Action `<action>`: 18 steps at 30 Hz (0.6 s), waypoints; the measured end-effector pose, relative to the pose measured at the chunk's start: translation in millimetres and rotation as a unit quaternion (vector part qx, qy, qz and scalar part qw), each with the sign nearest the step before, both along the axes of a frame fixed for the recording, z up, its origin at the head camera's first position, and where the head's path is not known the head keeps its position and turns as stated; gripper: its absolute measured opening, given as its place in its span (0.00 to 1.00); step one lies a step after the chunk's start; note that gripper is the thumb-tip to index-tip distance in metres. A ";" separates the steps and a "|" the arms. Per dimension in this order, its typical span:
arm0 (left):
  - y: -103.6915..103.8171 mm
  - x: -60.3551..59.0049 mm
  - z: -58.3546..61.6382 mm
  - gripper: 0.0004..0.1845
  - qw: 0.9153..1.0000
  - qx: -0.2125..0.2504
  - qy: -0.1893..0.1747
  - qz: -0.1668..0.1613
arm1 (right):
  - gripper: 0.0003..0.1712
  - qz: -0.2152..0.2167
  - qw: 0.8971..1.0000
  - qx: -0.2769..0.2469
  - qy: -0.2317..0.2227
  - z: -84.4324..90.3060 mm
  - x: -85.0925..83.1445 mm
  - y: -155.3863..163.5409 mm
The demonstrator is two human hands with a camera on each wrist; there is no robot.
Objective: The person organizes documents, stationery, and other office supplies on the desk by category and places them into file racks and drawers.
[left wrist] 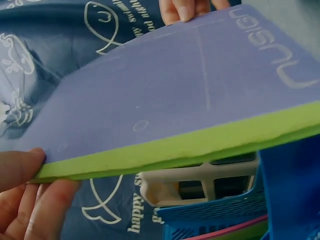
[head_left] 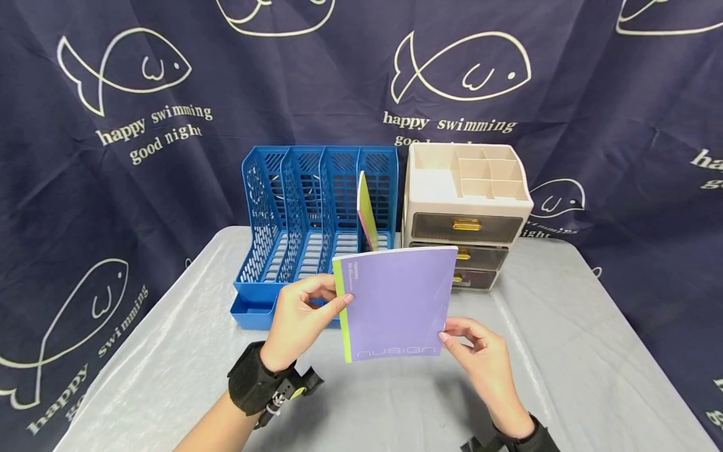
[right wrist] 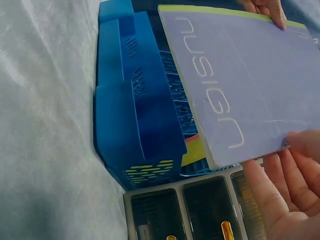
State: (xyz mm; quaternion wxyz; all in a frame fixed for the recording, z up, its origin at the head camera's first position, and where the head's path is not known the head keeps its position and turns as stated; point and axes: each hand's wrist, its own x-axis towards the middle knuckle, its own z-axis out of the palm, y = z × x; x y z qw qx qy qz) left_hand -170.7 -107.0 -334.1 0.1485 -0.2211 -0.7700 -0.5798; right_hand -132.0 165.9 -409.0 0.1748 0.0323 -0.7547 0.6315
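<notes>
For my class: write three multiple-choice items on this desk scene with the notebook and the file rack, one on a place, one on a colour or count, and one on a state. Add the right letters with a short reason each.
1. Where does the green notebook stand?
A. In the blue file rack's rightmost slot
B. On the drawer unit
C. Flat on the table

2. What colour is the spine of the purple notebook?
A. Red
B. Lime green
C. White

3. How is the purple notebook held?
A. Left hand alone
B. Lying unheld
C. By both hands, the right hand at its lower corner

Answers: 1 A, it stands upright in the slot nearest the drawer unit. 2 B, a green strip runs down its bound edge. 3 C, fingers of each hand pinch opposite edges above the table.
</notes>
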 end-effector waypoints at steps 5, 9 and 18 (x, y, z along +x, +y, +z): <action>0.5 -5.7 8.4 0.07 0.999 0.015 0.028 0.023 | 0.15 0.026 0.999 -0.024 0.018 -1.2 -0.5 1.6; 3.4 -14.0 14.2 0.08 0.995 0.038 0.063 0.068 | 0.15 0.030 0.999 -0.024 0.013 -4.1 1.2 3.7; 12.2 -39.1 21.8 0.12 0.971 0.084 0.139 0.178 | 0.14 0.039 0.999 -0.024 0.020 -11.5 0.8 5.0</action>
